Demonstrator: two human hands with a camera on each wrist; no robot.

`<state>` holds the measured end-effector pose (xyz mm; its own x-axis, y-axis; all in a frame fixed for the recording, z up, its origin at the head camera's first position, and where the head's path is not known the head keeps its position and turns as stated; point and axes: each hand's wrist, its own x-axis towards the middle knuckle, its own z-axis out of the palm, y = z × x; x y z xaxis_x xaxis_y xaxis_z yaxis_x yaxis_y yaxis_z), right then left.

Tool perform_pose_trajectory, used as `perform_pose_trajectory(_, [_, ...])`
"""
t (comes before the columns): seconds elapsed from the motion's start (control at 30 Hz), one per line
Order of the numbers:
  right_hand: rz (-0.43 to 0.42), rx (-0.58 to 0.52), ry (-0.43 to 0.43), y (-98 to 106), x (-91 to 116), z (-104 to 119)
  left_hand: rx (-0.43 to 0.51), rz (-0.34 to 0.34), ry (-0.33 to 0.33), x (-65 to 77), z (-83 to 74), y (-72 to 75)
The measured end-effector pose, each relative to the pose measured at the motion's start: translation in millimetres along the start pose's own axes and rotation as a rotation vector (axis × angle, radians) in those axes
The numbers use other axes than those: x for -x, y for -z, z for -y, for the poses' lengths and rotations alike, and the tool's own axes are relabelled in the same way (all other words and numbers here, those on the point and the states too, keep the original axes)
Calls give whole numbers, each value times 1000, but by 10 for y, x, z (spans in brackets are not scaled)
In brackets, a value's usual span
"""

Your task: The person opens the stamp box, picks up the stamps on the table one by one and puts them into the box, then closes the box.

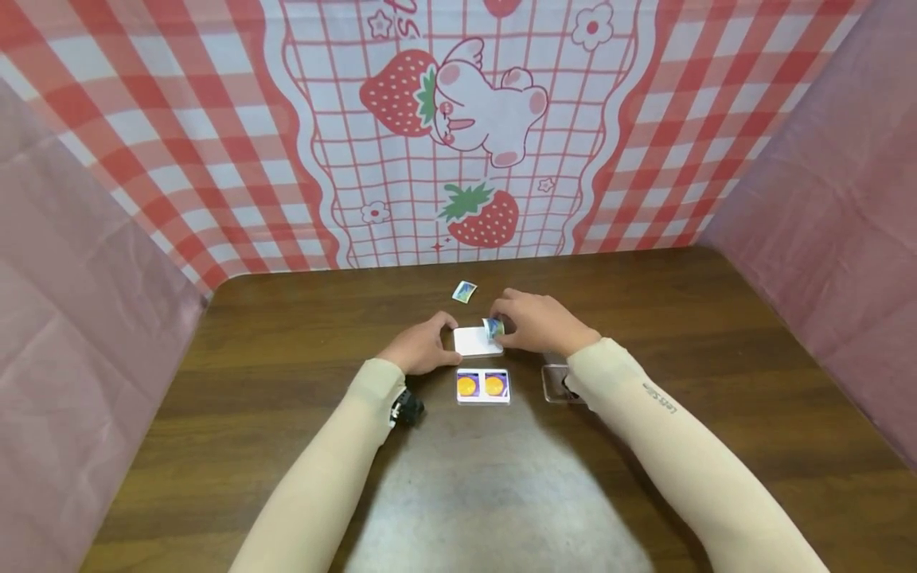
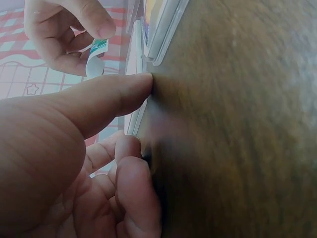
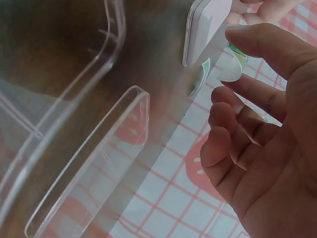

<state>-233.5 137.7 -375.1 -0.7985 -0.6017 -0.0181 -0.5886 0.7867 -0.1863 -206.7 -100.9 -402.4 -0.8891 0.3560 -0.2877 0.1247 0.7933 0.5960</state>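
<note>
A flat white rectangular piece with a clear edge (image 1: 471, 342) lies on the table between both hands. My left hand (image 1: 421, 346) holds its left end, thumb at the near edge and index finger at the far edge. Over its right end, my right hand (image 1: 539, 320) pinches a small blue-green printed sticker (image 1: 493, 329) between thumb and index finger. In the right wrist view the sticker (image 3: 232, 68) curls, its pale back showing, and the other fingers are bent loosely. Just nearer lies a similar flat piece with two orange-and-purple pictures (image 1: 482, 386).
Another small printed sticker (image 1: 464, 291) lies farther back on the wooden table (image 1: 301, 318). A clear plastic cover (image 1: 554, 383) sits partly under my right forearm. A red-and-white strawberry cloth (image 1: 501, 207) hangs behind, with pink cloth (image 1: 809, 207) at the sides.
</note>
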Motion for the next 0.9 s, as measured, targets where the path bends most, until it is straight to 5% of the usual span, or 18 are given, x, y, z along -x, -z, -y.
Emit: perform_pose_trajectory(0.9, [81, -9, -22, -86, 13, 74, -23, -15, -2, 47, -35, -17])
